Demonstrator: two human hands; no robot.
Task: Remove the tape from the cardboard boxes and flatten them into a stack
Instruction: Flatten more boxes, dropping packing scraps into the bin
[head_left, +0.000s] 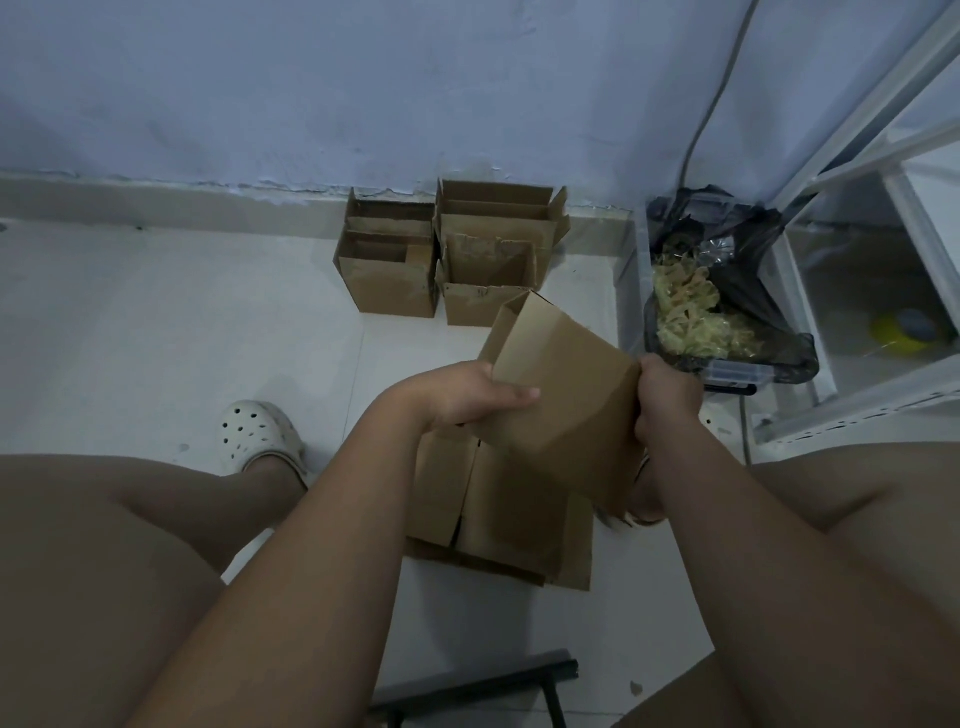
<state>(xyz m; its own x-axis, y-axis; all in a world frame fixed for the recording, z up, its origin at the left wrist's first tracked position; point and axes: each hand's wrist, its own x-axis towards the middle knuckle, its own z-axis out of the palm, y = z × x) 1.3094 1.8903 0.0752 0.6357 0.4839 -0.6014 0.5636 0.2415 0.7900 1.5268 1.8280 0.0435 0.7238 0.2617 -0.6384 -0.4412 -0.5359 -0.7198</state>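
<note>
Viewing remotely through the head camera, I report as follows.

**Item in hand:** One cardboard box (566, 395) is held in the air between both hands, above the floor (156, 338) and directly over the flattened stack (498, 519). The left hand (467, 395) grips its left side, with the thumb laid across the front face. The right hand (667, 395) is curled round its right edge. The box is open at the top and skewed, so I judge it to be partly collapsed. I can see no tape on the faces shown, but the underside is hidden.

**Done:** Several boxes lie flat in the stack on the floor between the person's legs. I cannot give an exact count. A bin lined with a black bag (769, 249), to the right of the held box, holds a pale crumpled mass (685, 317). I judge this to be stripped tape.

**Outstanding:** Against the wall, one open box (389, 280) stands upright. Just beside it is a group of open boxes (493, 234), standing close together or nested, and I cannot tell how many. None of these is flattened, and I cannot tell whether any tape remains on them.

**Assessment:** The task is well under way but not complete. The held box needs pressing flat and laying on the stack, and the boxes by the wall are yet to be done.
</note>
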